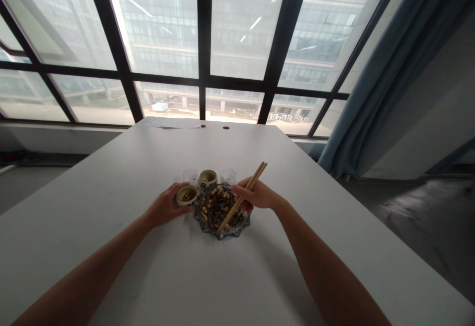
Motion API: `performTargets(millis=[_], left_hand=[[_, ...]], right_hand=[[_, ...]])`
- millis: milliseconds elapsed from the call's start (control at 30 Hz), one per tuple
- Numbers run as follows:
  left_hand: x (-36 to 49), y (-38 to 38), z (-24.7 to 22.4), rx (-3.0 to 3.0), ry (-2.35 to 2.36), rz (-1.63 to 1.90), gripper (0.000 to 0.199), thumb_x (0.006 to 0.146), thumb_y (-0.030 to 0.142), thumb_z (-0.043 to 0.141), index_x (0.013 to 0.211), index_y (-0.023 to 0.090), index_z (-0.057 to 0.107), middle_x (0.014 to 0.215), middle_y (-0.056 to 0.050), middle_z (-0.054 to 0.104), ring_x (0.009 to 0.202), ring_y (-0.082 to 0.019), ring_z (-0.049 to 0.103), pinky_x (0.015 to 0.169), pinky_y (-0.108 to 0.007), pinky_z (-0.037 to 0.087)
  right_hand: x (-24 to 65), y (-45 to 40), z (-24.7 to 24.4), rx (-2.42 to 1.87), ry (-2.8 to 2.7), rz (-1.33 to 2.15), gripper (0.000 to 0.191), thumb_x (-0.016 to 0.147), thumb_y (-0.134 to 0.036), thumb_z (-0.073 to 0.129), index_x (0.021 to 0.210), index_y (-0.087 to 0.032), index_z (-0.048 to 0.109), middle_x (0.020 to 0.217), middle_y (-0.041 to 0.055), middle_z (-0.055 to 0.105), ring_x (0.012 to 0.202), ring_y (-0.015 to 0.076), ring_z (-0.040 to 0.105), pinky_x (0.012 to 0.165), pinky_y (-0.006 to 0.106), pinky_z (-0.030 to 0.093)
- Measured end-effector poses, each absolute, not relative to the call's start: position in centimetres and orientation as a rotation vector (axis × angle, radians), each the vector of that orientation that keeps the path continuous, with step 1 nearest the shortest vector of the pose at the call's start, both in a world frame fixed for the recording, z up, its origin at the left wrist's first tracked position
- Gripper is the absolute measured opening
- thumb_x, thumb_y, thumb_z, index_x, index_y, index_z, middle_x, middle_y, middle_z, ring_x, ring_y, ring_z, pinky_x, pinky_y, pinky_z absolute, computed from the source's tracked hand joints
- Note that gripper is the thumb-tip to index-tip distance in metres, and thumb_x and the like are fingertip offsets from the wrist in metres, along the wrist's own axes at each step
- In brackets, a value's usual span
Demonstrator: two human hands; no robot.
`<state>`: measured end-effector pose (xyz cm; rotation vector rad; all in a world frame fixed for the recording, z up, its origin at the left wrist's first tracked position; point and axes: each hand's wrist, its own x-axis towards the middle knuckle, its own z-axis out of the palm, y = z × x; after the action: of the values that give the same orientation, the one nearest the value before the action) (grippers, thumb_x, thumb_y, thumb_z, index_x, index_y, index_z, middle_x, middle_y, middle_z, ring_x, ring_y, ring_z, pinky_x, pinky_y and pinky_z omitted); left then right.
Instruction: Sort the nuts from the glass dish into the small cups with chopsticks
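My left hand (169, 204) is closed round a small beige cup (181, 201), which has a few brownish bits inside. In my right hand (259, 195) is a pair of wooden chopsticks (256, 175), held slanting down to the left. Their tips reach into a clear scalloped glass bowl (221, 235) between my hands. Peanuts (204, 213) and dark, seed-like pieces (219, 206) fill this bowl. Whether the tips grip a piece is too small to tell. Just behind the bowl stands a second beige cup (207, 178) with a dark mark on its side.
Two clear plastic cups (190, 174) flank the second beige cup. Sheets of paper (174, 124) lie at the far end of the white table (156, 153), near two dark round spots. Beyond are large windows, with a blue curtain (365, 113) at the right.
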<state>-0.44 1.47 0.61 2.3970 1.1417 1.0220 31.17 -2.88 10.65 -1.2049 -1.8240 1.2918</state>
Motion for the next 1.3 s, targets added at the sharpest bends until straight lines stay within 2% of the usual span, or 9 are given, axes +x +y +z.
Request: performTargets(millis=[233, 600, 900, 1100, 1300], left_hand=[[-0.2, 1.6, 0.1, 2.347, 1.150, 1.108, 0.071, 0.073, 0.059, 0.072, 0.131, 0.024, 0.053, 0.125, -0.012, 0.064, 0.111, -0.029, 0.064, 0.095, -0.043, 0.054], [-0.5, 1.4, 0.8, 2.417, 1.142, 0.989, 0.068, 0.076, 0.051, 0.073, 0.133, 0.022, 0.050, 0.124, -0.012, 0.064, 0.111, -0.027, 0.063, 0.095, -0.042, 0.053], [-0.4, 1.2, 1.0, 2.406, 1.146, 0.994, 0.068, 0.076, 0.052, 0.073, 0.133, 0.022, 0.050, 0.125, -0.012, 0.063, 0.113, -0.028, 0.063, 0.097, -0.042, 0.052], [-0.4, 1.3, 0.9, 2.410, 1.154, 0.971, 0.069, 0.077, 0.052, 0.073, 0.134, 0.023, 0.048, 0.126, -0.011, 0.062, 0.114, -0.028, 0.063, 0.097, -0.041, 0.052], [-0.5, 1.4, 0.7, 2.414, 1.146, 0.966, 0.070, 0.077, 0.052, 0.073, 0.134, 0.023, 0.047, 0.127, -0.011, 0.062, 0.115, -0.028, 0.062, 0.098, -0.040, 0.052]], right_hand=[[30.5, -1.6, 8.4, -1.232, -1.692, 1.104, 0.048, 0.080, -0.065, 0.060, 0.064, -0.019, 0.058, 0.047, -0.0015, 0.060, 0.038, 0.0113, 0.056, 0.036, 0.020, 0.044], [32.3, -1.4, 9.8, -1.206, -1.558, 0.865, 0.059, 0.079, -0.074, 0.056, 0.063, -0.017, 0.061, 0.044, 0.0015, 0.058, 0.033, 0.0102, 0.050, 0.032, 0.020, 0.039], [31.1, -1.3, 8.3, -1.134, -1.707, 0.984, 0.052, 0.081, -0.067, 0.060, 0.066, -0.018, 0.064, 0.055, 0.0028, 0.065, 0.044, 0.0132, 0.059, 0.042, 0.023, 0.047], [31.6, -1.4, 8.6, -1.167, -1.766, 0.881, 0.053, 0.087, -0.064, 0.054, 0.064, -0.018, 0.063, 0.049, 0.0013, 0.059, 0.039, 0.0116, 0.053, 0.037, 0.021, 0.040], [31.3, -1.6, 8.6, -1.133, -1.752, 0.869, 0.052, 0.090, -0.062, 0.052, 0.066, -0.017, 0.064, 0.050, 0.0015, 0.060, 0.040, 0.0126, 0.055, 0.038, 0.022, 0.041]])
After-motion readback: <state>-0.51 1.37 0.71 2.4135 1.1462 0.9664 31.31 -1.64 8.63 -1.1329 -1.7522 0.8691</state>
